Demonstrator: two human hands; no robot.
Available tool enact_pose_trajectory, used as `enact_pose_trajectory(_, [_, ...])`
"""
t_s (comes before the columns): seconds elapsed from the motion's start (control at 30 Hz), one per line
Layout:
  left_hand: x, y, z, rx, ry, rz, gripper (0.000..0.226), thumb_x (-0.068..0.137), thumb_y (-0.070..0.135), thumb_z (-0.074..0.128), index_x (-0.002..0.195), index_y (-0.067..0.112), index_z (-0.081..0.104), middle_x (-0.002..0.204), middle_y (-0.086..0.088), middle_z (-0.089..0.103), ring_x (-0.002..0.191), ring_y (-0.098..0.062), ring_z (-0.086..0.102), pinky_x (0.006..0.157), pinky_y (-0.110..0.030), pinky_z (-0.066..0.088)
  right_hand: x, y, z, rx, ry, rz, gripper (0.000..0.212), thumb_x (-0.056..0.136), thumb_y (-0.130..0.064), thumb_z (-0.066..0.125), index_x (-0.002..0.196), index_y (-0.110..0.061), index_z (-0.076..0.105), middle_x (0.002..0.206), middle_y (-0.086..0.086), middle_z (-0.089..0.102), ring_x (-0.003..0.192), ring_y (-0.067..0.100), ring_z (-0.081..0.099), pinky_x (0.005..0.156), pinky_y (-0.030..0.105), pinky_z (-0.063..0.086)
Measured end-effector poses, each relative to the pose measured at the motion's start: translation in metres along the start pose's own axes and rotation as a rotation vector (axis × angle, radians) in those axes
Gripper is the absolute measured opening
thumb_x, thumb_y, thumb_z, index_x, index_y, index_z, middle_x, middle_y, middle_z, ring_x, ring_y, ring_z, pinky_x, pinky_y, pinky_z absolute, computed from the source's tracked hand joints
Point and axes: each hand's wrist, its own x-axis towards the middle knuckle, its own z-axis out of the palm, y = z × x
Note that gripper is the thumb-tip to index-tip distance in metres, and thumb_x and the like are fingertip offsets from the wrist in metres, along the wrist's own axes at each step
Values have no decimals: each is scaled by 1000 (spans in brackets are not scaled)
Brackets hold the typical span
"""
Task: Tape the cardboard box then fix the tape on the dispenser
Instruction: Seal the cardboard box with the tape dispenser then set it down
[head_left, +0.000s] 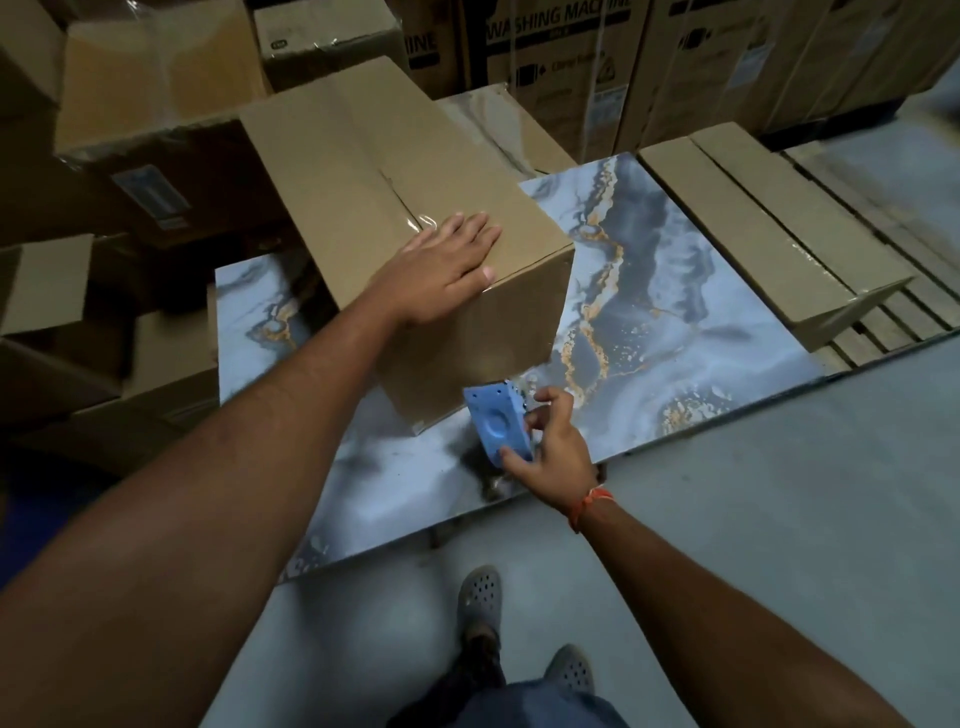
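Two bare hands worked at a closed brown cardboard box (415, 218) that stood on a blue-grey marbled tabletop with gold veins (675, 312). Head view: the left hand (447, 270) lay palm down, fingers spread flat, on the near top edge of the box, pressing on it without grasping anything. A strip of clear tape (423, 221) glinted along the centre seam just beyond the fingertips. The right hand (550, 447), an orange thread band (589, 506) at its wrist, was clamped around a blue plastic tape dispenser (496, 426), which was held at the lower near corner of the box, touching or just beside its front face; which of the two could not be told. A flat folded cardboard sheet (769, 223) lay at the table's right side. Grey perforated clogs (480, 597) stood on the pale floor.
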Motion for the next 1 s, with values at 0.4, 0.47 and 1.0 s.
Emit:
enact_pose_trajectory(0.4, [-2,5,-4,-21,-22,-19,63,107,48,25,164,25,11,172,1,1,159,-21,-1,125,-42,4,-30,-14,-27,535,62,26,53,85,-12,55,131,-37,44,66,8,45,68,19,46,66,32,40])
enact_pose_trajectory(0.47, [-2,5,-4,-23,-27,-19,66,104,50,22,163,25,11,172,0,1,159,-21,-1,125,-42,5,-40,-17,-34,572,66,-3,49,91,-13,57,134,-35,48,72,17,56,70,18,53,68,28,44])
enact_pose_trajectory(1.0, [-3,4,-4,-13,-15,-10,67,103,51,20,164,24,10,172,-1,2,159,-22,0,127,-43,5,-50,-31,-50,362,45,-129,75,74,-15,88,136,-31,48,123,-4,65,98,24,69,78,42,61])
